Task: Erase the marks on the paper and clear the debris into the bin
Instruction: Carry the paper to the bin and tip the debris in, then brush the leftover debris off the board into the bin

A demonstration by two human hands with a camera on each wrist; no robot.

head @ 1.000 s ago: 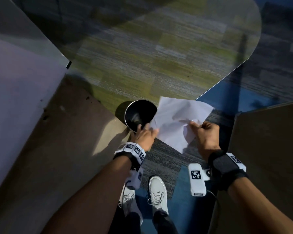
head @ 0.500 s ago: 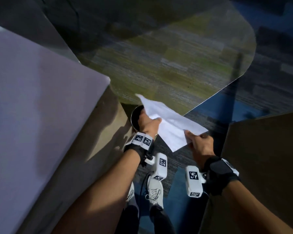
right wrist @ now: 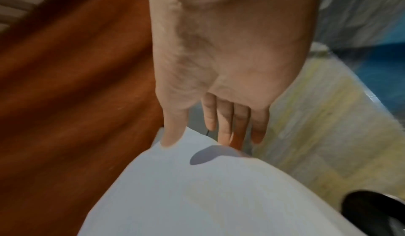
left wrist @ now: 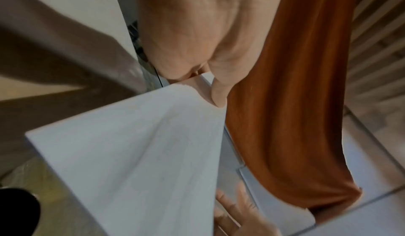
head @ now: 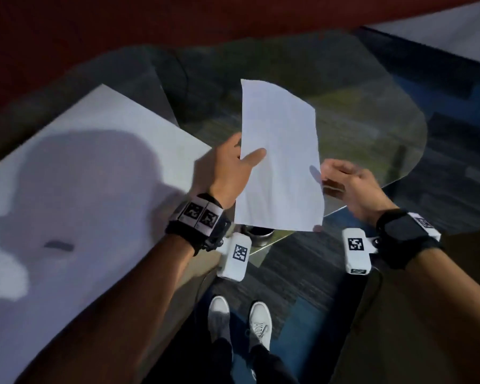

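A white sheet of paper point(head: 280, 162) hangs in the air between my two hands, its long side running away from me, and I see no marks on it. My left hand point(head: 233, 164) pinches its left edge, thumb on top; the thumb tip point(left wrist: 219, 99) presses the sheet point(left wrist: 136, 153). My right hand point(head: 341, 181) holds the right edge, with the thumb point(right wrist: 173, 135) on the paper point(right wrist: 197, 196) and straight fingers behind it. The black bin point(head: 258, 235) stands on the floor under the sheet's near edge, mostly hidden; its rim point(right wrist: 377, 210) shows at lower right.
A white table point(head: 94, 162) fills the left, with a small dark object point(head: 58, 245) lying on it. A brown tabletop point(head: 427, 314) is at the right. A clear floor mat point(head: 372, 120) covers the carpet ahead. My white shoes point(head: 219, 314) stand below.
Both hands have lifted the paper from its tilt over the bin to a higher, flatter hold. The view has swung up, so the white table now shows at the left.
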